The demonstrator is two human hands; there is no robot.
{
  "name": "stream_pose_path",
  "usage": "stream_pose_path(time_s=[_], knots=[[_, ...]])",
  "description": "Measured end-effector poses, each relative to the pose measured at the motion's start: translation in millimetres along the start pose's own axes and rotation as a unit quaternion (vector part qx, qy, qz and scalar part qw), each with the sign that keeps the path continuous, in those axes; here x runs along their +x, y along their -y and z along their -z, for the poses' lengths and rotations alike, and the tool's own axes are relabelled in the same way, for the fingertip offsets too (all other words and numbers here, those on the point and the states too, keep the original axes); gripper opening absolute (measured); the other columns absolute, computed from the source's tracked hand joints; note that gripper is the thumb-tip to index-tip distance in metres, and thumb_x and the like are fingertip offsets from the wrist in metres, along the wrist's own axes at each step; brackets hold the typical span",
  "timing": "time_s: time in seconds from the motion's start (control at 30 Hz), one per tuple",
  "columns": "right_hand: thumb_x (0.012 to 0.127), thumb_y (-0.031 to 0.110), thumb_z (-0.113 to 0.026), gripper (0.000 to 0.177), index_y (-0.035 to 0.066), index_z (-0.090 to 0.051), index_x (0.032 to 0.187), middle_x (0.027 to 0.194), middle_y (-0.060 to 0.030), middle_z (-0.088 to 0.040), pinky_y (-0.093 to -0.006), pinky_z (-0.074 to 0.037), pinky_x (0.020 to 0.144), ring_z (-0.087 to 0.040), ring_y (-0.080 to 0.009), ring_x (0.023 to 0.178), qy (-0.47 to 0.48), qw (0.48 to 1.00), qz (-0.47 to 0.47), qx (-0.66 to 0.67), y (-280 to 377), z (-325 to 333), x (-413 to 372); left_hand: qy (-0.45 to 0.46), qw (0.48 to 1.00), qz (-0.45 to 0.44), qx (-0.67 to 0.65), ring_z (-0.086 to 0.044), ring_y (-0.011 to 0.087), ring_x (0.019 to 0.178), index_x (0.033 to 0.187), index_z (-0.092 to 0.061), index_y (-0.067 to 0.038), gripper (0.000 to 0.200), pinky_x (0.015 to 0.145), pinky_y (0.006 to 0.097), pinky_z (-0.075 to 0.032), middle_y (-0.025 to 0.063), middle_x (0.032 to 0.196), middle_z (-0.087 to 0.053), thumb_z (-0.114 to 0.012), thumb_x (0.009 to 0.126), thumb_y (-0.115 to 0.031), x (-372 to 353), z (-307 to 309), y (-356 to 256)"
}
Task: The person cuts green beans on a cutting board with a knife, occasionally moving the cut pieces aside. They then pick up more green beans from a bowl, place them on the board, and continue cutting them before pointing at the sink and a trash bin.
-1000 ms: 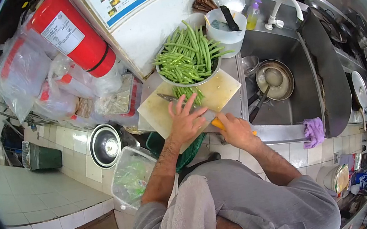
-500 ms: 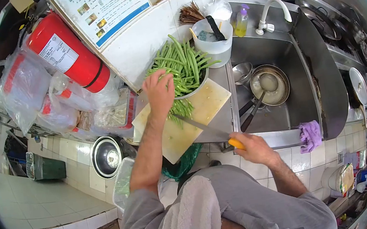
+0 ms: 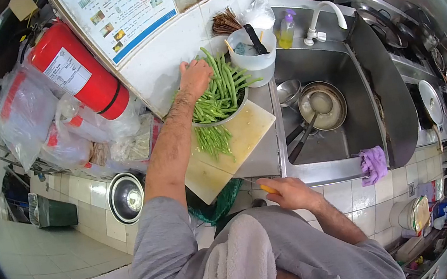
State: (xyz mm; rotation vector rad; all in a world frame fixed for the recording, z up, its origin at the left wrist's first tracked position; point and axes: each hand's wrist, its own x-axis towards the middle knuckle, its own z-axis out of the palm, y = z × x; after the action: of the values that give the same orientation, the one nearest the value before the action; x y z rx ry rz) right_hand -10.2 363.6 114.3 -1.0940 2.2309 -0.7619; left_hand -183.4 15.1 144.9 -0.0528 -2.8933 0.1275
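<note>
A bowl (image 3: 232,118) heaped with long green beans (image 3: 222,83) stands at the back of the cutting board. My left hand (image 3: 197,79) reaches over its far left side, fingers bent down into the beans, the fingertips hidden. On the pale cutting board (image 3: 250,130) lies a bunch of cut green beans (image 3: 213,141), just in front of the bowl. My right hand (image 3: 294,192) is closed round the yellow handle of a knife (image 3: 269,188), near the counter's front edge, apart from the board. The blade is seen nearly edge-on and hardly shows.
Right of the board is a steel sink (image 3: 318,169) holding a pan (image 3: 337,104) and a ladle (image 3: 320,103). A white plastic tub (image 3: 259,70) stands behind. A purple cloth (image 3: 373,165) hangs on the sink edge. Left are a fire extinguisher (image 3: 76,68) and plastic bags (image 3: 25,109).
My left hand has moved away, deeper over the bowl of beans, its fingers now bent down. The knife has been drawn back from the cut beans towards my body.
</note>
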Motion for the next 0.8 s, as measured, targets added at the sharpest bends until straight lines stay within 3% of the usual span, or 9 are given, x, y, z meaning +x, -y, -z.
stream_pose_path(time_s=[0.07, 0.13, 0.23, 0.27, 0.3, 0.37, 0.47, 0.6, 0.8], knots=[[0.087, 0.022, -0.06, 0.048, 0.017, -0.045, 0.132, 0.107, -0.0168, -0.063, -0.0452, -0.049, 0.081, -0.062, -0.036, 0.096, 0.01, 1.0, 0.011, 0.011, 8.4, -5.1, 10.4, -0.007, 1.0, -0.022, 0.016, -0.048, 0.0193, 0.11, 0.097, -0.065, -0.02, 0.017, 0.1, 0.0508, -0.023, -0.0005, 0.105, -0.057, -0.064, 0.081, -0.014, -0.2, 7.5, 5.8], [0.088, 0.021, -0.06, 0.047, 0.017, -0.045, 0.132, 0.102, -0.0184, -0.065, -0.0457, -0.049, 0.08, -0.062, -0.0371, 0.093, -0.001, 0.998, 0.061, 0.035, 12.6, -19.7, 27.7, -0.165, 0.984, -0.048, -0.048, -0.052, 0.0175, 0.106, 0.102, -0.062, -0.018, 0.017, 0.102, 0.0505, -0.023, -0.0004, 0.102, -0.06, -0.059, 0.086, -0.015, -5.5, 19.4, 12.6], [0.089, 0.022, -0.059, 0.046, 0.017, -0.045, 0.133, 0.097, -0.0199, -0.065, -0.0458, -0.049, 0.08, -0.063, -0.0381, 0.09, 0.014, 0.997, 0.062, 0.031, 17.3, -39.1, 55.3, -0.278, 0.956, -0.064, -0.073, -0.054, 0.0162, 0.105, 0.104, -0.06, -0.016, 0.016, 0.103, 0.0496, -0.022, -0.0014, 0.103, -0.061, -0.056, 0.088, -0.016, -21.9, 50.2, 19.1], [0.09, 0.024, -0.057, 0.047, 0.017, -0.043, 0.134, 0.094, -0.0211, -0.065, -0.0467, -0.05, 0.079, -0.062, -0.0393, 0.088, 0.018, 0.999, 0.04, 0.01, 14.1, -46.0, 63.5, -0.289, 0.95, -0.056, -0.1, -0.054, 0.0211, 0.104, 0.105, -0.061, -0.011, 0.017, 0.1, 0.0442, -0.031, 0.0036, 0.102, -0.06, -0.055, 0.089, -0.013, -33.0, 63.2, 19.6], [0.09, 0.024, -0.057, 0.047, 0.017, -0.043, 0.134, 0.094, -0.0211, -0.065, -0.0467, -0.05, 0.079, -0.062, -0.0393, 0.088, 0.019, 0.999, 0.039, 0.01, 14.8, -46.3, 67.8, -0.288, 0.951, -0.056, -0.101, -0.054, 0.0211, 0.104, 0.105, -0.061, -0.011, 0.017, 0.1, 0.0442, -0.031, 0.0036, 0.102, -0.06, -0.055, 0.089, -0.013, -47.5, 73.8, 20.1], [0.09, 0.025, -0.055, 0.049, 0.018, -0.04, 0.136, 0.095, -0.0211, -0.065, -0.0477, -0.05, 0.078, -0.062, -0.0404, 0.087, 0.0, 0.999, -0.038, 0.004, 13.5, -42.0, 73.2, -0.267, 0.906, -0.023, -0.326, -0.055, 0.0272, 0.101, 0.105, -0.061, -0.006, 0.019, 0.093, 0.0392, -0.04, 0.0106, 0.102, -0.059, -0.052, 0.09, -0.011, -82.9, 85.3, 25.5], [0.09, 0.021, -0.057, 0.051, 0.017, -0.041, 0.138, 0.103, -0.0225, -0.063, -0.0438, -0.049, 0.081, -0.061, -0.039, 0.093, -0.03, 0.996, -0.084, 0.007, 17.6, -30.4, 67.8, -0.218, 0.928, -0.052, -0.298, -0.055, 0.0313, 0.099, 0.103, -0.063, -0.005, 0.021, 0.088, 0.0379, -0.043, 0.0148, 0.1, -0.058, -0.05, 0.087, -0.008, -144.8, 70.6, 38.0], [0.089, 0.021, -0.058, 0.051, 0.016, -0.041, 0.137, 0.104, -0.0218, -0.063, -0.0449, -0.049, 0.081, -0.061, -0.0398, 0.094, -0.085, 0.994, -0.071, -0.001, 36.1, -48.8, 59.0, -0.114, 0.964, -0.053, -0.235, -0.056, 0.0266, 0.099, 0.096, -0.065, -0.012, 0.025, 0.1, 0.0496, -0.032, 0.0061, 0.1, -0.059, -0.053, 0.078, -0.001, -217.8, 11.2, 37.5], [0.088, 0.021, -0.059, 0.051, 0.016, -0.043, 0.136, 0.103, -0.0217, -0.064, -0.0459, -0.049, 0.083, -0.061, -0.0395, 0.096, -0.089, 0.99, -0.106, 0.015, 65.3, -76.3, 70.7, -0.133, 0.949, -0.136, -0.251, -0.049, 0.0222, 0.106, 0.098, -0.067, -0.017, 0.031, 0.103, 0.048, -0.027, 0.0017, 0.106, -0.054, -0.055, 0.074, -0.001, -269.2, -39.9, 12.1]])
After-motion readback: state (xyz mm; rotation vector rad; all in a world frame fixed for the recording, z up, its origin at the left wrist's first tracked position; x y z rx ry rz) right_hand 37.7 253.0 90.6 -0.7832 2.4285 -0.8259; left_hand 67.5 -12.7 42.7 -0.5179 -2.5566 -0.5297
